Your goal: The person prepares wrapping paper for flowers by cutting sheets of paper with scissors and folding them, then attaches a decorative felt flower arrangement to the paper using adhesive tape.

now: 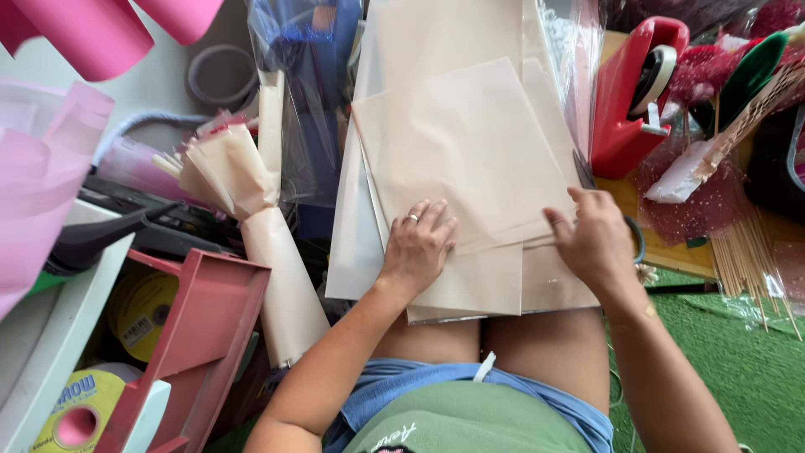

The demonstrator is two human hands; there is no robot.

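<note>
The beige paper sheets (pixel 470 151) run off the top edge; scissors (pixel 587 176) lie mostly hidden beneath them.

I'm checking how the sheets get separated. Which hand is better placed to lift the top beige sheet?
Probably the right hand: its fingertips sit at the top beige sheet's edge, while the left hand rests flat on the stack.

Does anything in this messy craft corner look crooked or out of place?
Mostly the beige paper sheets on the person's lap: they are fanned out askew, edges not lined up, with the left hand pressing flat on them and the right hand at their right edge. Nothing looks spilled or torn.
</note>
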